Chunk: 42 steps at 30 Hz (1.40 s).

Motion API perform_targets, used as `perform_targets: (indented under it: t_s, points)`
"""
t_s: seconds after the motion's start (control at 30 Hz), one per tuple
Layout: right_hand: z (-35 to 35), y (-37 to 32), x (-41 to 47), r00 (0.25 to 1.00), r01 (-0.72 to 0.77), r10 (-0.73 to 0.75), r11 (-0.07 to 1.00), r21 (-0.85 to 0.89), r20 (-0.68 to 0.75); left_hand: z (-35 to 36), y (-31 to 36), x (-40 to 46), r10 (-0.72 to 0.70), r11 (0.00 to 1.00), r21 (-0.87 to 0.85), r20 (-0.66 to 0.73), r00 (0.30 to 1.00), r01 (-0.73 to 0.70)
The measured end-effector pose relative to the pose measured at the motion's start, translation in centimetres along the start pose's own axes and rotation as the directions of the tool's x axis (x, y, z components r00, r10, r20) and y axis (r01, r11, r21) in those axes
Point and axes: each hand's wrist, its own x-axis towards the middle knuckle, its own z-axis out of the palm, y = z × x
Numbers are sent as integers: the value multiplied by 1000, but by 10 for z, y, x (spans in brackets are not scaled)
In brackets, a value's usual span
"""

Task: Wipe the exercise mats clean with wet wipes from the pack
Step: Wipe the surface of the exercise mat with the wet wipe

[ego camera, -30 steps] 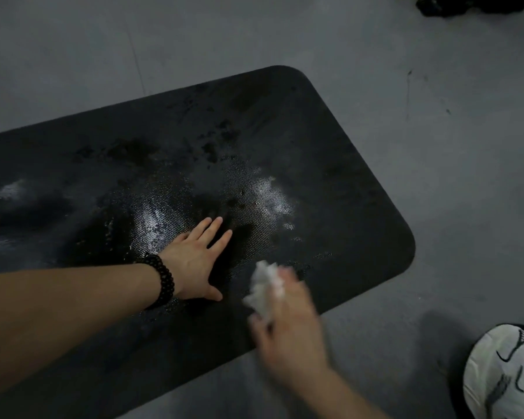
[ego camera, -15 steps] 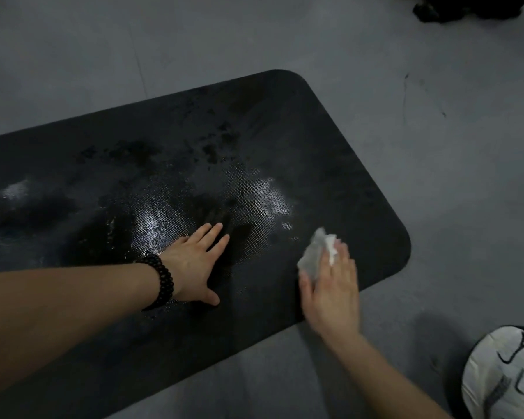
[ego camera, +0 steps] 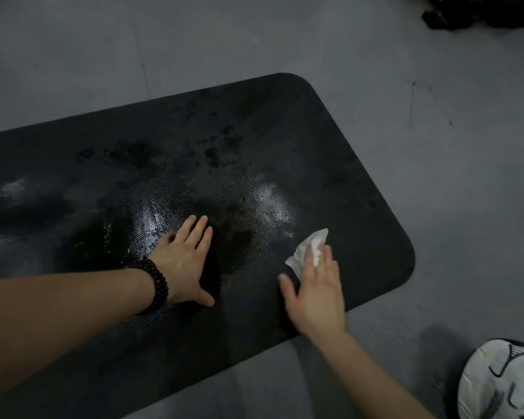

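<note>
Glistening wet black mat [ego camera: 330, 140] on grey floor [ego camera: 436, 161], right hand [ego camera: 315, 285] pressing wipe [ego camera: 310, 246]

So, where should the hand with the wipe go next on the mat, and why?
Probably slide the right hand and its wipe toward the mat's rounded end: that part looks dull and dry, while the middle beside the left hand already shines wet.

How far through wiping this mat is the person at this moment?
Done: the middle of the black textured exercise mat glistens wet. In hand: the right hand presses a crumpled white wet wipe flat near the mat's right end, while the left hand braces it. Left: the far right corner looks dull and dry.
</note>
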Motion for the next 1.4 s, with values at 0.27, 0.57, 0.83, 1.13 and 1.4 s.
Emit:
perform_targets:
  t_s: [0.27,0.57,0.83,1.13,1.4]
  points:
    - [3,-36,-14,945,323,-324,946,28,47,2,-2,8,21,1000,-19,-20,1000,-21]
    - [14,-76,-32,839,474,-484,874,102,247,4,-2,10,20,1000,-22,-37,999,-20]
    - [-7,-20,42,998,64,-64,998,4,-20,6,-8,11,29,999,-42,-38,999,-31]
    - [0,-49,22,926,372,-377,919,128,12,9,-9,10,-10,999,-36,-91,996,7]
    - [15,-84,8,864,450,-472,880,151,176,7,-9,20,-50,997,-63,1,999,50]
